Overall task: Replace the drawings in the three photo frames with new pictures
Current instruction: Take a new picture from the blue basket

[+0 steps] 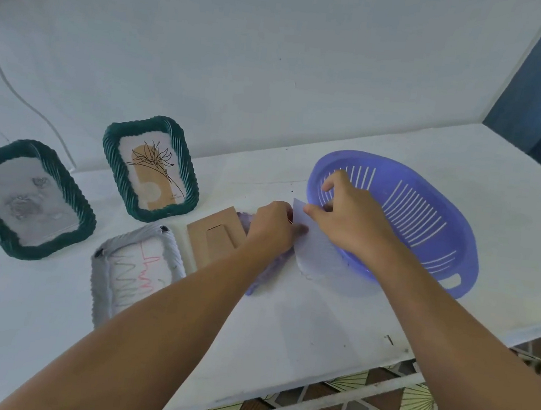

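Two dark green frames stand at the left: the left frame (29, 199) shows a grey picture, and the right green frame (151, 167) shows a line drawing of a flower. A white frame (132, 267) lies face down with a scribbled drawing in it, beside a brown backing board (214, 237). My left hand (275, 227) and my right hand (349, 218) pinch a white sheet of paper (316, 246) at the rim of the purple basket (427, 221). A purple frame (267, 271) lies mostly hidden under my left arm.
The white table (316, 326) stands against a white wall, its front edge near my elbows. A patterned tile floor shows below at the lower right. A white cable runs down the wall at the left. A blue door edge is at the far right.
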